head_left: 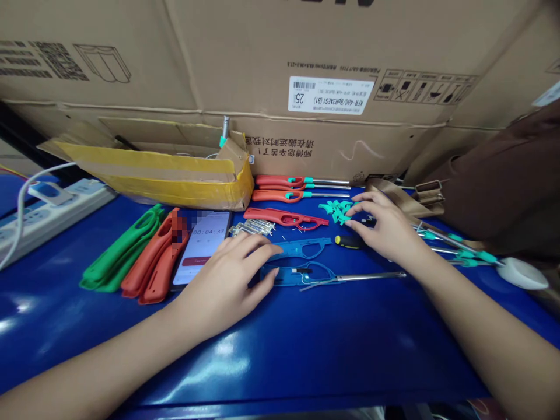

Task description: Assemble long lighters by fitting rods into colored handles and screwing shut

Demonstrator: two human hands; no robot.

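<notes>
My left hand point(231, 271) lies palm down on the blue table, fingers spread, fingertips pressing the left end of a blue lighter shell half point(301, 274) with a metal tube sticking out to the right. A second blue shell half point(304, 248) lies just behind it. My right hand point(385, 230) hovers farther right, fingers curved and apart, its fingertips at a pile of small teal plastic parts point(336, 210). A screwdriver with a yellow-and-black handle point(347, 240) lies under that hand. Whether the fingertips pinch a teal part is unclear.
A phone point(202, 245) showing a timer lies left of my left hand, beside stacked orange shells point(155, 259) and green shells point(120, 254). Red lighters point(289, 189), a red shell point(284, 219), small metal pins point(251, 227), a yellow-taped carton point(175, 172), a power strip point(48, 204) and big cardboard boxes point(280, 70) stand behind.
</notes>
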